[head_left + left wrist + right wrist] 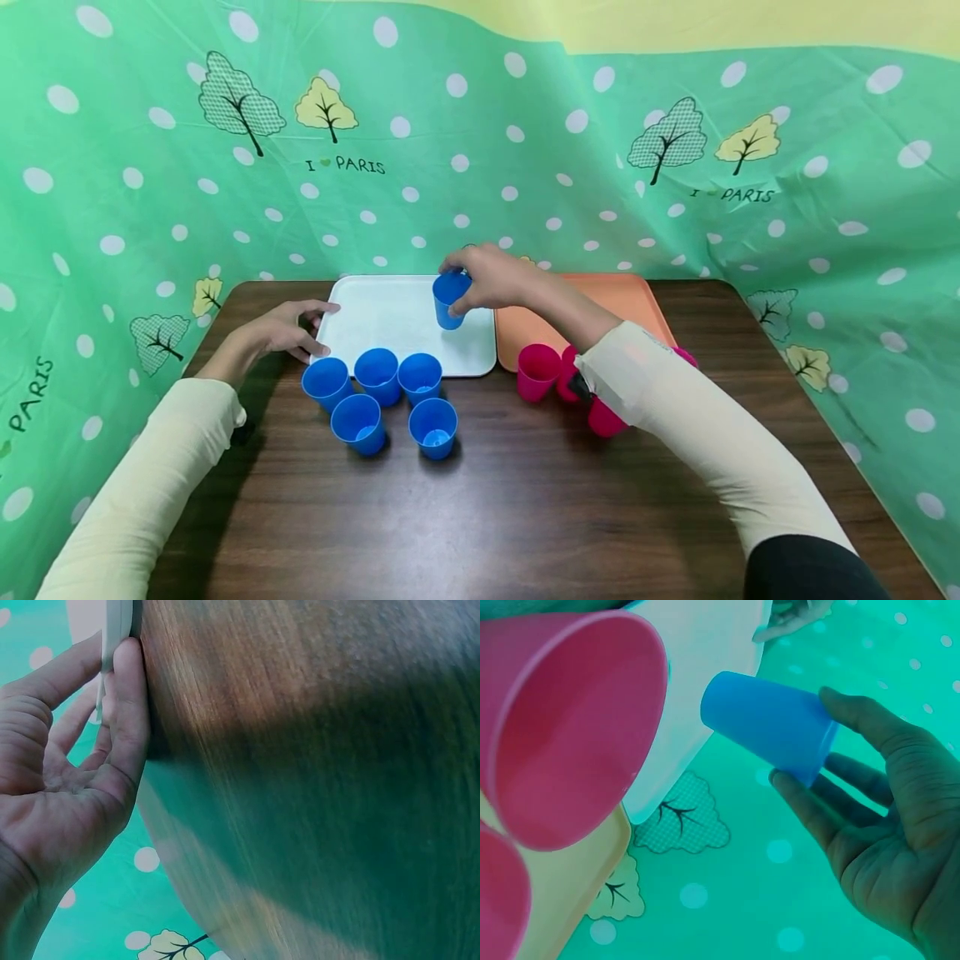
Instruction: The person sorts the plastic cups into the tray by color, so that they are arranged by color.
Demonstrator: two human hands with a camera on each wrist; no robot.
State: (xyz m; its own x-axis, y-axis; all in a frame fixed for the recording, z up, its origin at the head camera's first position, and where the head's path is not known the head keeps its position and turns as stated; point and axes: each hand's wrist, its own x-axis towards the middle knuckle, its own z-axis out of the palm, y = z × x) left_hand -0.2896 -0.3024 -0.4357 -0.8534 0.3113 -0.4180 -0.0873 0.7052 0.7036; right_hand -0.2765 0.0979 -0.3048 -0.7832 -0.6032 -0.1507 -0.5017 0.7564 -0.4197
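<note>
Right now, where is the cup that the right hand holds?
In the head view, the blue cup in the right hand is over the right part of the white tray, near the orange tray.

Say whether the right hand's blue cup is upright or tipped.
Upright: the head view shows the blue cup mouth up, base down.

head: high, facing forward-down; wrists: close, facing hands (67, 802) (900, 855); all share: white tray (382, 317)
</note>
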